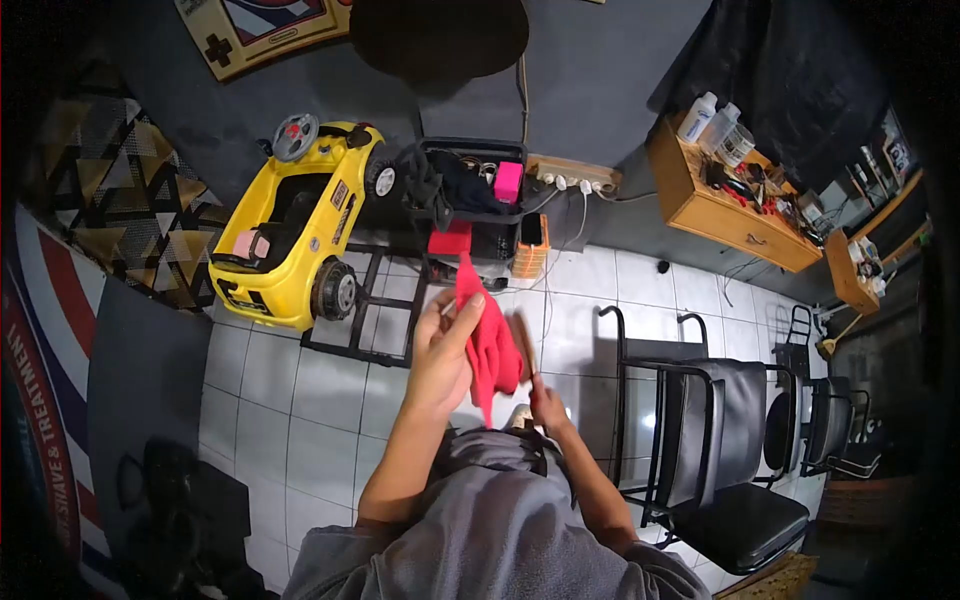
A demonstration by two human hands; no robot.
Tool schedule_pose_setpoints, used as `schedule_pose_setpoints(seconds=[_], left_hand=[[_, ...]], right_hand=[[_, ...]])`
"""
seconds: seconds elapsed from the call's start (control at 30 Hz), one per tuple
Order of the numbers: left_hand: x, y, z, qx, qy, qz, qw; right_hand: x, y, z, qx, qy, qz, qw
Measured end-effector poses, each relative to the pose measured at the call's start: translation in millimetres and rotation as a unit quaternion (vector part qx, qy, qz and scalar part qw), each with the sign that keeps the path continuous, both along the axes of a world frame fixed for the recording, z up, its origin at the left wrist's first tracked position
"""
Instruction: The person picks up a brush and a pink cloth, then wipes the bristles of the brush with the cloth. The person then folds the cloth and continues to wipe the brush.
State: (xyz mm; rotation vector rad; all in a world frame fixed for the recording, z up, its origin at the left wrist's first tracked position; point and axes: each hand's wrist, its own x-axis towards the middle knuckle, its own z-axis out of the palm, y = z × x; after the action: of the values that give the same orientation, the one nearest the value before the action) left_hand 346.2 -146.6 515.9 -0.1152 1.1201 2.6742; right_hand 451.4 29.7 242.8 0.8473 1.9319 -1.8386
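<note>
My left hand (445, 350) is raised in front of my body, thumb and fingers pinched on the upper part of a red cloth (492, 345). The cloth hangs down in folds and comes to a point at the bottom. Lower and to the right, my right hand (548, 407) is closed around the handle of a brown wooden brush (523, 345). The brush stands upright close beside the cloth's right edge, its head partly behind the fabric and a little blurred.
Ahead stands a black basket cart (470, 215) with a pink box (508, 182). A yellow toy car (300, 230) is at left on a black frame (375, 310). Black chairs (720, 440) stand at right, below a wooden shelf (720, 215) holding bottles and tools. A power strip (575, 178) is on the wall.
</note>
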Motion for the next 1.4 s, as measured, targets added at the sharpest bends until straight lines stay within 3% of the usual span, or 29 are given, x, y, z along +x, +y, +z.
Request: schedule_pose_setpoints(seconds=[0.07,0.17,0.2,0.27,0.3,0.33,0.4,0.47,0.53,0.6,0.63,0.7,0.73,0.8,0.87,0.9,0.93,0.97,1.0,1.03,1.13,1.2,1.23,1.27,1.33,1.4], left_hand=[[-1,-4,-5,0.06,-0.08,-0.09,0.991],[7,2,-1,0.023,-0.097,-0.106,0.989],[7,4,-11,-0.002,-0.073,-0.105,0.992],[9,11,-9,-0.026,-0.004,-0.071,0.997],[8,10,-5,-0.047,0.028,-0.058,0.997],[6,6,0,-0.068,0.061,-0.044,0.995],[1,-4,7,-0.069,0.113,-0.035,0.991],[-1,-15,11,-0.028,0.145,-0.048,0.988],[10,-15,44,0.007,0.089,0.039,0.995],[8,-27,52,-0.074,0.222,0.103,0.967],[9,-29,64,-0.064,0.202,0.122,0.97],[7,-34,87,-0.045,0.161,0.166,0.972],[5,-37,87,-0.063,0.161,0.139,0.975],[-1,-42,80,-0.097,0.166,0.087,0.978],[0,-42,54,-0.25,0.219,0.081,0.94],[3,-40,47,-0.313,0.226,0.064,0.92],[7,-37,41,-0.374,0.23,0.046,0.897],[10,-31,34,-0.416,0.249,0.053,0.873],[13,-25,29,-0.455,0.268,0.06,0.847],[18,-19,30,-0.429,0.225,0.022,0.874],[18,2,9,-0.377,0.235,0.046,0.895],[17,6,18,-0.316,0.226,0.044,0.921],[15,5,24,-0.295,0.215,0.027,0.931],[12,3,29,-0.273,0.205,0.013,0.94],[5,-4,41,-0.233,0.274,0.032,0.933],[9,-9,60,-0.154,0.252,0.061,0.953]], right_hand=[[-17,-22,94,-0.155,0.097,-0.09,0.979],[-18,-36,160,-0.279,0.193,-0.042,0.94],[-18,-38,166,-0.261,0.197,0.015,0.945],[-19,-53,158,-0.198,0.175,0.012,0.964],[-22,-60,146,-0.031,0.316,0.044,0.947],[-23,-54,118,-0.05,0.223,0.109,0.967],[-25,-47,67,0.109,0.232,0.245,0.935],[-9,-32,-20,0.235,0.164,0.35,0.892],[22,-7,-90,0.306,0.148,0.465,0.817],[43,18,-126,0.241,-0.046,0.406,0.88],[48,28,-152,0.234,-0.074,0.463,0.852],[48,31,-122,0.277,-0.113,0.46,0.836],[46,28,-100,0.298,-0.132,0.459,0.827],[35,22,-82,0.288,-0.098,0.372,0.877],[24,16,-87,0.302,-0.039,0.249,0.919],[15,16,-83,0.2,-0.053,0.169,0.964],[1,-9,-5,0.034,-0.033,0.017,0.999],[-11,-11,34,-0.105,0.018,0.01,0.994],[-20,-20,72,-0.172,0.064,-0.013,0.983],[-27,-27,109,-0.242,0.103,-0.016,0.965],[-23,-57,211,-0.149,0.159,0.045,0.975],[-28,-71,177,-0.098,0.239,0.035,0.965],[-33,-74,150,-0.134,0.284,0.085,0.946],[-38,-73,130,-0.004,0.382,0.142,0.913],[-37,-64,63,0.092,0.329,0.249,0.906],[-20,-39,-17,0.287,0.227,0.454,0.812]])
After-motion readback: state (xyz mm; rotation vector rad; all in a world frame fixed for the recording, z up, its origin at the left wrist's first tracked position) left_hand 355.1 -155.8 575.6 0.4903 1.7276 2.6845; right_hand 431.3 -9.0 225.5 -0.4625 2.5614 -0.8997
